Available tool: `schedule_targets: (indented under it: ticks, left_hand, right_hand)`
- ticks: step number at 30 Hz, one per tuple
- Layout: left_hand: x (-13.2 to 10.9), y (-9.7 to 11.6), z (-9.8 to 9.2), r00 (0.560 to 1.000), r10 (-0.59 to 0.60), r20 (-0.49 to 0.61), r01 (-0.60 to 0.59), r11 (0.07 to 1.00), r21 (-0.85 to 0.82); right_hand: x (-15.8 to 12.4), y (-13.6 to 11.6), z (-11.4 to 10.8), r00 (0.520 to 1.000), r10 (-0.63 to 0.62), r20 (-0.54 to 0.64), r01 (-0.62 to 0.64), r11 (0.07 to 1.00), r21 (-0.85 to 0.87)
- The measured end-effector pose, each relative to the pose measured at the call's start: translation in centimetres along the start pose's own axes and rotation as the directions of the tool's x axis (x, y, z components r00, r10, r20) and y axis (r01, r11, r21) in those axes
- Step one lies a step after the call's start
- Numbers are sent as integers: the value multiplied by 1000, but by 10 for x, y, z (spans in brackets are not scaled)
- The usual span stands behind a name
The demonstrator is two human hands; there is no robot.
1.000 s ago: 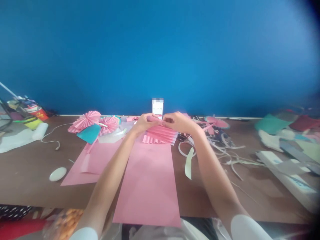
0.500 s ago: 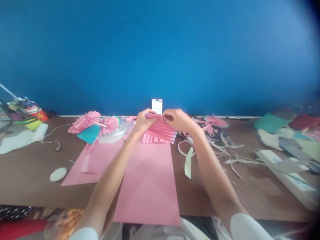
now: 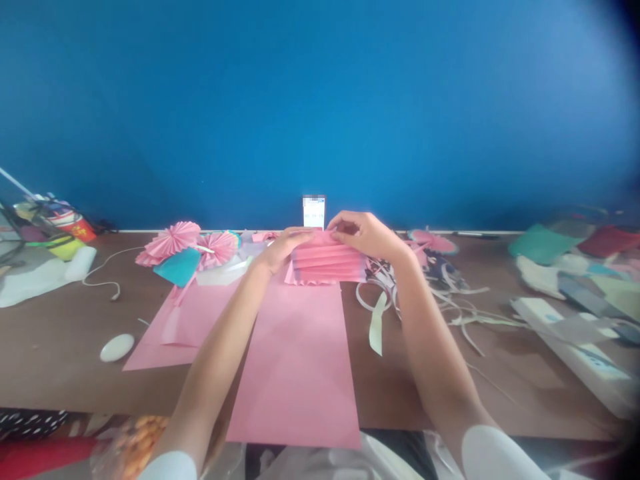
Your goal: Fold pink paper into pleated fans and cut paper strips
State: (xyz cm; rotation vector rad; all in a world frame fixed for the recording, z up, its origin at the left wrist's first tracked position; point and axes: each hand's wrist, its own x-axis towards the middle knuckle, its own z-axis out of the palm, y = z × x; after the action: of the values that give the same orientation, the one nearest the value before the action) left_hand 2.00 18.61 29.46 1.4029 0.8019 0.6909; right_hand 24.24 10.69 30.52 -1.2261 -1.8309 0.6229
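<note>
A sheet of pleated pink paper (image 3: 327,261) is held up near the back of the table, its folds running sideways. My left hand (image 3: 287,247) grips its upper left part, fingers along the top fold. At the top edge right of the middle, my right hand (image 3: 367,235) pinches the paper between thumb and fingers. Below the pleats lies a long flat pink sheet (image 3: 300,373), reaching to the table's front edge. Another pink pleated piece shows partly under the held paper.
Pink paper fans (image 3: 175,240) and a teal piece (image 3: 179,267) lie at the left on more pink sheets. A lit phone (image 3: 314,212) stands by the blue wall. White strips (image 3: 465,320) tangle at the right near a power strip (image 3: 575,347). A white oval object (image 3: 117,348) sits front left.
The pleated paper has spread out and shifted slightly right. My left hand has flattened along its top, and my right hand has moved a little to the right and up.
</note>
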Motion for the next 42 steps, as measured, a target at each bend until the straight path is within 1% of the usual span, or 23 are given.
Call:
schedule_targets:
  ticks: [4, 8, 11, 13, 15, 17, 20, 22, 25, 26, 32, 35, 37, 39, 41, 42]
  left_hand:
    - [-1, -2, -2, 1000, -13, 13, 13, 999, -48]
    - [-2, -2, -3, 996, -48, 70, 52, 997, -56]
    - [-2, -2, -2, 991, -56, 120, 59, 998, -21]
    - [-2, -3, -1, 983, -47, 175, 46, 999, 9]
    - [-2, -5, 1, 979, -18, 201, 14, 1000, 18]
    - [-1, -7, 4, 984, 20, 178, -23, 1000, 16]
    - [2, -10, 8, 991, 52, 124, -57, 998, 35]
    - [3, -11, 9, 994, 42, 106, -45, 999, 30]
    - [3, -10, 8, 993, 5, 118, -2, 1000, -22]
    - [3, -9, 7, 992, 7, 124, -4, 1000, -27]
    - [3, -3, -3, 983, 127, 134, -135, 989, 54]
    - [4, -1, -9, 978, 169, 124, -184, 975, 121]
    - [3, 1, -11, 975, 140, 171, -172, 966, 195]
    - [0, 4, -10, 967, 79, 241, -140, 959, 246]
    - [-4, 8, -5, 958, 41, 283, -117, 959, 259]
    - [-6, 9, -2, 957, 44, 288, -123, 958, 260]
  right_hand:
    - [-1, -2, -2, 1000, -1, 8, 1, 1000, 17]
    - [-2, -1, -3, 1000, -1, -5, 1, 1000, 1]
    - [-2, -1, -4, 1000, 14, -10, -14, 1000, -17]
    - [-2, -2, -5, 1000, 14, -23, -15, 1000, -24]
    - [-3, -2, -5, 999, 6, -42, -7, 1000, -22]
    - [-3, -2, -6, 1000, 0, -30, 0, 1000, -9]
    - [-3, 0, -5, 999, -11, 41, 12, 1000, -7]
    - [-3, 2, -3, 998, -12, 61, 12, 1000, -7]
    - [-1, 3, -3, 999, -9, 39, 8, 1000, 17]
    - [-1, 3, -3, 1000, -8, 30, 7, 1000, 21]
    - [-2, 5, -7, 998, 43, -42, -42, 999, 27]
    - [-5, 5, -13, 996, 74, -41, -73, 997, 9]
    - [-8, 4, -17, 996, 90, -7, -90, 996, -25]
    - [-10, 3, -21, 993, 112, 31, -110, 992, -65]
    - [-11, 1, -22, 990, 129, 58, -123, 988, -99]
    - [-11, 0, -21, 989, 132, 63, -125, 986, -112]
